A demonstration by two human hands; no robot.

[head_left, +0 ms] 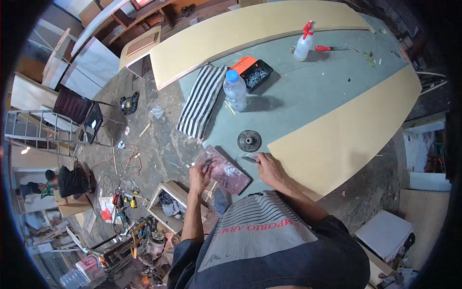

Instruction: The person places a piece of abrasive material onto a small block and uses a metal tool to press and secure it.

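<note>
At the near edge of the table lies a reddish slab dusted with white. My left hand is at its left edge, fingers pinched round a small dark piece whose kind I cannot make out. On the slab's other side, my right hand grips a thin dark tool that points left; its kind is unclear. Just beyond the right hand sits a round black disc with a raised hub. Farther off stands a clear plastic bottle with a blue cap.
A striped cushion-like bundle lies beside a black box of screws with an orange lid. Farther back are a spray bottle and a red-handled screwdriver. Pale boards cover the table's right. Another person crouches at far left.
</note>
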